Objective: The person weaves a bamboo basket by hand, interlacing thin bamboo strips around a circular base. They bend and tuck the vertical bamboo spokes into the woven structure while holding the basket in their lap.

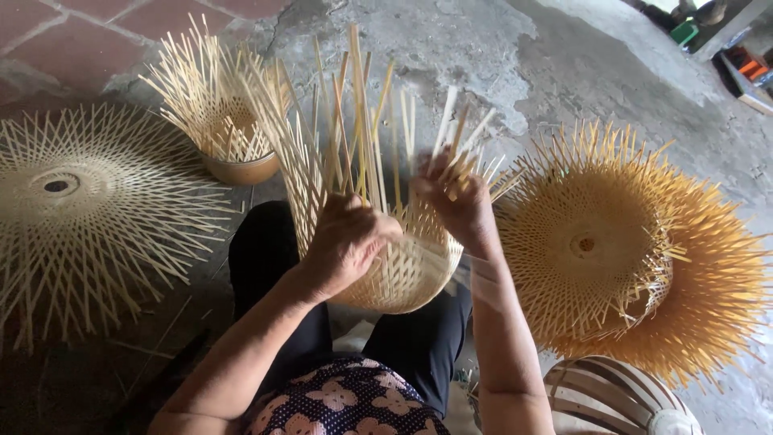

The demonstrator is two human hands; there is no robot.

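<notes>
Head view, looking down at a seated person's lap. A half-woven bamboo basket [403, 266] rests between the knees over black trousers [266, 258], its rounded woven bottom toward the body and its loose upright strips [354, 121] fanning upward and outward. Left hand [348, 242]: grip closed round the near wall of the basket, fingers curled over the weave, knuckles toward the camera. Right hand [460, 201]: at the rim on the far right side, fingers pinched shut on a few of the pale strips; exactly how many it has cannot be told, as the fingertips are lost among the strips. Both forearms reach in from the bottom edge, above a flower-patterned garment [346, 403]. On the concrete floor [580, 72], left of the person, lies a flat radial mat of woven strips [88, 209] with a small hole at its centre. Beyond it stands a second unfinished basket [217, 113] set in a brown bowl-shaped mould [241, 171]. To the right lies a stack of yellower woven shells [628, 250], bristling with strip ends. A ribbed dome-shaped frame [612, 399] shows at the lower right, cut by the edge.
</notes>
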